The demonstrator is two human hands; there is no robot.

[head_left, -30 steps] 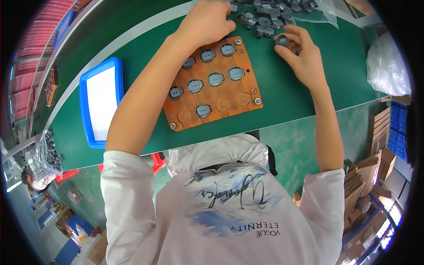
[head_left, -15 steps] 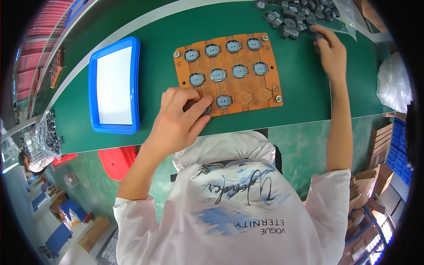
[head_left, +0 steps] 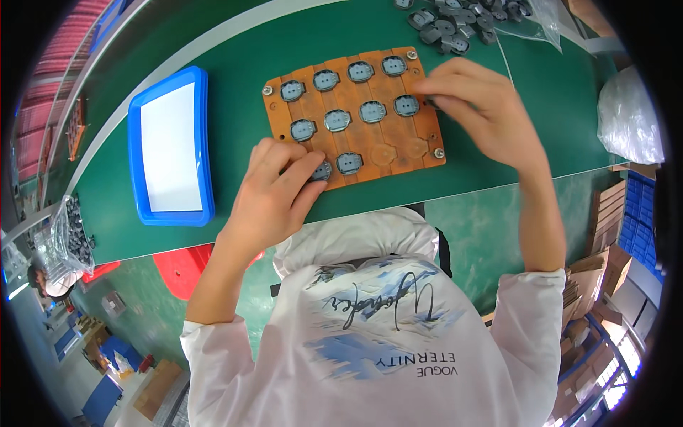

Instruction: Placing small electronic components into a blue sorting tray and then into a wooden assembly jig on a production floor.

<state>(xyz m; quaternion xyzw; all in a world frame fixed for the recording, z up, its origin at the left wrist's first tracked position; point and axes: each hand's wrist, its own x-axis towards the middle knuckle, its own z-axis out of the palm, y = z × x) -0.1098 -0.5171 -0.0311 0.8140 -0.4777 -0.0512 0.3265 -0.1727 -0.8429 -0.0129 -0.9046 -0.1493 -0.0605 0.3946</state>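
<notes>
An orange fixture board lies on the green table, holding several grey plastic housings in rows. Two shallow recesses at its near right show bare orange. My left hand rests at the board's near left corner, thumb and fingers closed around a grey plastic housing in the end pocket of the near row. My right hand is over the board's right edge with its fingers pinched. A small dark piece, mostly hidden by the fingers, shows at their tips; it looks like another grey housing.
A pile of loose grey housings lies at the far right beside a clear plastic bag. A blue-rimmed tray with a white inside stands left of the board. Another clear bag sits at the right edge.
My right hand has come from beside the pile, left and nearer, to the board's right edge. My left hand remains at the corner housing, which shows more now. The view has shifted slightly.
</notes>
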